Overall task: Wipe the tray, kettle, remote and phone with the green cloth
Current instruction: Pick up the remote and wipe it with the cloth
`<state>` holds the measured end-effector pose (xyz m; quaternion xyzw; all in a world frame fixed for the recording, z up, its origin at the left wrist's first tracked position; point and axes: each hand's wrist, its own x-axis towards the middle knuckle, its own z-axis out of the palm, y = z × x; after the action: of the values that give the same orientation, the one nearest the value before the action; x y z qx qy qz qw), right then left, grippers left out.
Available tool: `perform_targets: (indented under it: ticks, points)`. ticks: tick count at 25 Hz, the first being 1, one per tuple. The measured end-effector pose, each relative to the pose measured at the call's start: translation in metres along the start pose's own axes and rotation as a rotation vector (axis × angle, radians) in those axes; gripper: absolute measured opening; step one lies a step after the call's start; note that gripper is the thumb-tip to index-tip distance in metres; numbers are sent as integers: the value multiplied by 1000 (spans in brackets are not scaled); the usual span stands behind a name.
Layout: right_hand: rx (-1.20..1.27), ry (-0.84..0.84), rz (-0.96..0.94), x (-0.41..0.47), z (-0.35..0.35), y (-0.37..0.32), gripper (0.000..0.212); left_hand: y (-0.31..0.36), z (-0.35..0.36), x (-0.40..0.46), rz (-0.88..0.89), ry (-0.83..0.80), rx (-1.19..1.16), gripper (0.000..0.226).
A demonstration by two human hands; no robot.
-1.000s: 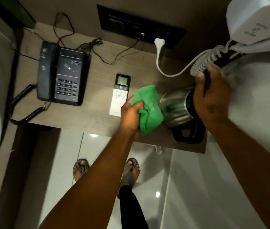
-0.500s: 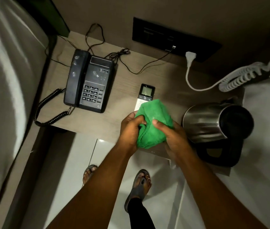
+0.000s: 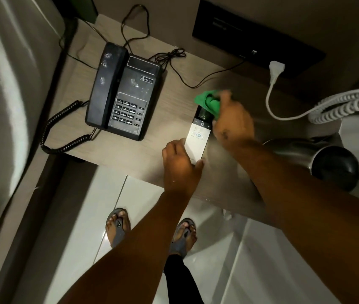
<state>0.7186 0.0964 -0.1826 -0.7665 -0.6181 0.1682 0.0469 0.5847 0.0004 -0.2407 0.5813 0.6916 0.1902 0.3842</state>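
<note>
While the wooden desk [image 3: 130, 154] carries the black phone [image 3: 122, 95] at left and the steel kettle [image 3: 319, 161] at right, the left hand [image 3: 179, 163] grips the white remote [image 3: 198, 137] between them, and the right hand [image 3: 233, 121] clutches the green cloth [image 3: 208, 102] against its screen end.

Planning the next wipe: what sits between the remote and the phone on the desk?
Nothing: in the head view, bare desk separates the remote from the phone.

Wooden desk [image 3: 112, 154], black wall panel [image 3: 257, 38] w/ white plug [image 3: 276, 70] – coiled white cord [image 3: 345, 104], tiled floor [image 3: 143, 194], sandals [image 3: 117, 227]
</note>
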Motion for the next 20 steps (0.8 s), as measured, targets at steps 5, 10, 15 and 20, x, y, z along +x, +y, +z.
perform_targets:
  ticks: [5, 10, 15, 20]
  points:
    - [-130, -129, -93, 2, 24, -1, 55, -3, 6, -3, -72, 13, -25, 73]
    - [34, -73, -204, -46, 23, -3, 35, -3, 5, -5, -107, 67, -104, 62]
    - [8, -80, -65, 17, 16, 0, 45, -9, 9, -6, -72, 78, -97, 68]
    - [135, -60, -36, -22, 27, -1, 36, -10, 9, -9, -78, 55, -120, 65]
